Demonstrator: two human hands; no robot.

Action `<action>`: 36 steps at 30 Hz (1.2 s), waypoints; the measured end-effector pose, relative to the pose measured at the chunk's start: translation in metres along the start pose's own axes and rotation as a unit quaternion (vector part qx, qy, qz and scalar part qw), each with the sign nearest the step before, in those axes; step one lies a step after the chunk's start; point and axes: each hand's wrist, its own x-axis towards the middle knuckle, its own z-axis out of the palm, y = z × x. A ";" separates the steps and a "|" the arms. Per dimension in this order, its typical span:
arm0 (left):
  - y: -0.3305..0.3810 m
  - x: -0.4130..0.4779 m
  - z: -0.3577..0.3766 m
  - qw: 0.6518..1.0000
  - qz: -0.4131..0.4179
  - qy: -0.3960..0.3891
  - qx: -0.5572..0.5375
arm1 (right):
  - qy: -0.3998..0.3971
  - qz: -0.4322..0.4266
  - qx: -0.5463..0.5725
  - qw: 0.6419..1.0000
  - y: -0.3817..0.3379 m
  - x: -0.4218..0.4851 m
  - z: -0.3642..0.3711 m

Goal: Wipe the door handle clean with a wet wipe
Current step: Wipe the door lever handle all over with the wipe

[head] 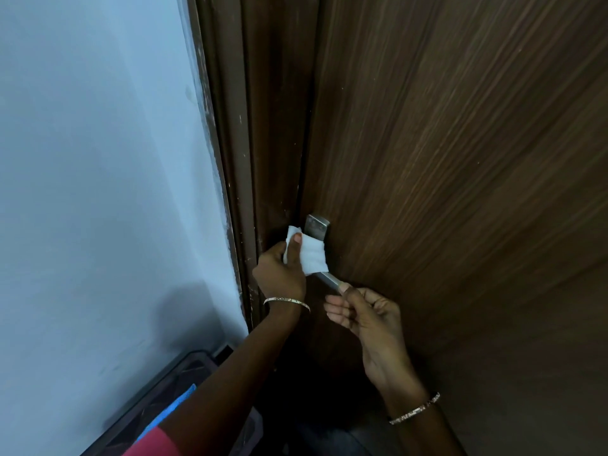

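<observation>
Left hand [279, 271] presses wipe [312, 258] around handle [329, 280]; right hand [368, 319] pinches its tip (mid-wipe, tip seemingly left).

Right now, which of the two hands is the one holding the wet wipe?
The left hand, nearest the door frame, presses the white wet wipe around the door handle. The right hand only steadies the handle's free end with its fingers.

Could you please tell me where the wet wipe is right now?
In the head view, just left of centre, the wet wipe is wrapped over the door handle below its metal plate, pressed on by the left hand.
</observation>
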 end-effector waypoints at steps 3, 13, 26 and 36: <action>0.002 -0.008 -0.004 0.999 -0.014 0.028 -0.013 | 0.000 -0.004 0.002 1.000 0.003 0.001 -0.001; 0.040 -0.025 0.024 0.989 0.038 -0.028 0.143 | 0.003 -0.037 -0.011 0.999 0.005 -0.002 0.003; 0.031 -0.005 0.012 0.968 0.167 -0.061 0.178 | -0.003 -0.020 0.005 1.000 0.003 0.003 0.001; -0.003 0.017 0.006 0.997 0.041 -0.028 -0.063 | -0.003 0.001 0.011 1.000 0.000 0.002 0.002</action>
